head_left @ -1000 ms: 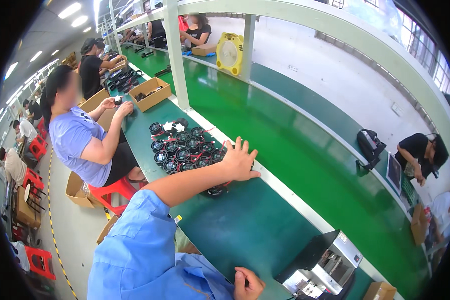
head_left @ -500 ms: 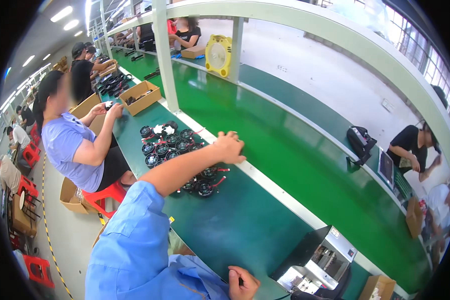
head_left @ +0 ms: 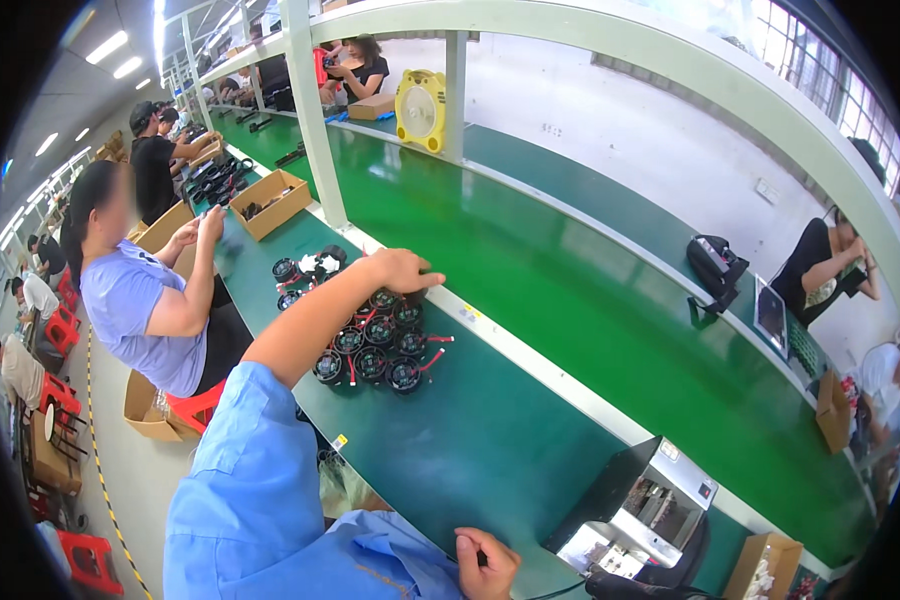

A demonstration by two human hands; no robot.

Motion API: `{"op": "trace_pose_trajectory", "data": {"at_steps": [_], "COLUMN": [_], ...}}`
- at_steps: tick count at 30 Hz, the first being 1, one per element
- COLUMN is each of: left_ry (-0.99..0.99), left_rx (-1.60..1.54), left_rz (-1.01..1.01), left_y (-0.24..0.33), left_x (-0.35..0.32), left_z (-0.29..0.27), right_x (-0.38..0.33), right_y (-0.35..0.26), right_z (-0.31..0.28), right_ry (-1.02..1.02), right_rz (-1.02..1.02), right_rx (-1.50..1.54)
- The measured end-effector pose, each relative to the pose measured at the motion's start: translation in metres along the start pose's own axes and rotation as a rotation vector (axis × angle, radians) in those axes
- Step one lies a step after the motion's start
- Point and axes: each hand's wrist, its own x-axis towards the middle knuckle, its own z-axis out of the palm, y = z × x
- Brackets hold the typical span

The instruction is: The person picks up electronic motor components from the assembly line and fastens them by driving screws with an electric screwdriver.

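Note:
My left hand (head_left: 405, 270) reaches across the green table, above the far edge of a cluster of round black parts (head_left: 370, 362) with red wires. Its fingers stretch to the right near the white rail (head_left: 490, 318), and nothing shows in them. What lies under the palm is hidden, and my forearm covers some of the parts. A few white pieces (head_left: 320, 264) sit among the parts at the back. By the table's near edge, my right hand (head_left: 487, 567) is loosely curled, with nothing visible in it.
A metal machine (head_left: 660, 505) with a black cover stands at the right, beside a cardboard box (head_left: 765, 568). Beyond the rail runs a green belt (head_left: 590, 330). A co-worker in a lilac shirt (head_left: 135, 310) sits at the left near an open box (head_left: 270, 203).
My left hand has drawn back leftward from over the belt's edge, its fingers straighter now. The view has shifted slightly. My right hand stays curled in place.

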Motion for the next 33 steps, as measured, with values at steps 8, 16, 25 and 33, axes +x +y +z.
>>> {"op": "trace_pose_trajectory", "data": {"at_steps": [8,16,25,33], "left_ry": [0.078,0.392,0.494,0.404], "left_rx": [-0.078,0.014,-0.7,-0.905], "left_rz": [0.088,0.31,0.733,0.989], "left_y": [0.021,0.024,0.216,0.292], "left_x": [0.034,-0.017,-0.109,-0.17], "left_z": [-0.02,-0.021,-0.023,0.013], "right_x": [0.004,0.004,-0.014,-0.059], "right_y": [0.013,-0.008,-0.01,-0.051], "right_z": [-0.008,-0.015,-0.006,-0.024], "right_ry": [0.07,-0.062,0.051,0.017], "right_rz": [0.078,-0.004,-0.048,-0.099], "right_rx": [0.045,0.138,0.076,0.031]}}
